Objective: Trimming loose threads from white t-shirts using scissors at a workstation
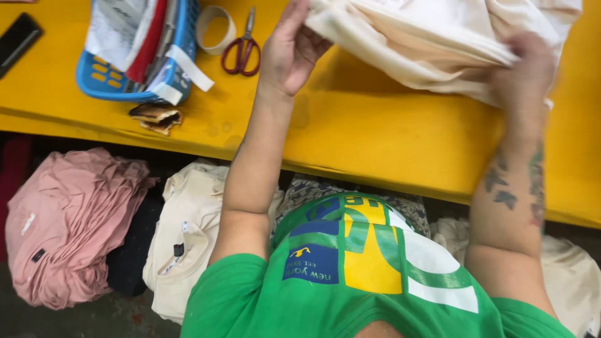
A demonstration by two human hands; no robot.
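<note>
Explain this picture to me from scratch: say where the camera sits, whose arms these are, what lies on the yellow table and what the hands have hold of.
There is no machine here. A person wears a camera on the head, so the one picture looks down over their own green shirt and both bare arms.

The left hand and the right hand both grip a cream cloth on the yellow table; the right one is blurred.

Also on the table: a blue basket holding folded fabric and papers, red-handled scissors, a roll of tape, a dark flat object at the far left edge, and a small brownish scrap by the near edge.

Below the table lie piles of garments: a pink pile, a cream pile and more cream fabric at the right.
</note>
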